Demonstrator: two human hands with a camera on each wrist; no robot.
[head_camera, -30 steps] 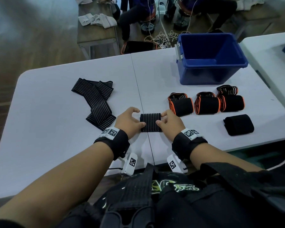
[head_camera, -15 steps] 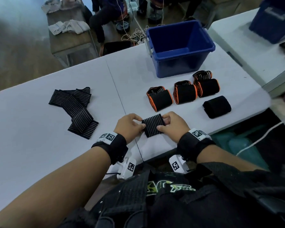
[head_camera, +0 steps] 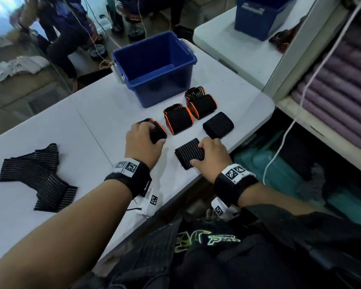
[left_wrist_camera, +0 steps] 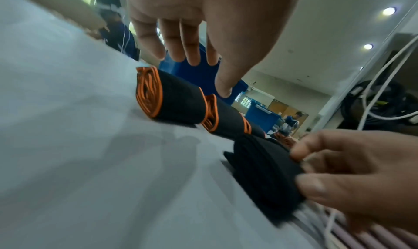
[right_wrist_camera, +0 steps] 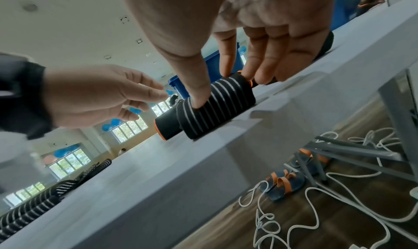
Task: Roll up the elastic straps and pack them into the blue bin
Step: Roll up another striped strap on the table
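Right hand (head_camera: 212, 155) is pinching a tight black roll with thin pale stripes (head_camera: 189, 153); left hand (head_camera: 143, 142) is hovering, fingers loose, over an orange-edged roll (head_camera: 159, 132). No readable writing.

Six elastic straps in all lie on the white table (head_camera: 50, 130). Three are orange-edged rolls, the near one (head_camera: 157, 132), the middle one (head_camera: 178, 119) and the far one (head_camera: 202, 104), in a row running toward the far edge. One plain black roll (head_camera: 218, 125) sits by the right edge. One striped roll (head_camera: 189, 154) lies at the near edge. One unrolled striped strap (head_camera: 38, 176) lies toward the left. One blue bin (head_camera: 154, 67) stands at the far edge. Two hands, the left hand (head_camera: 143, 146) and the right hand (head_camera: 212, 158), are over the table.
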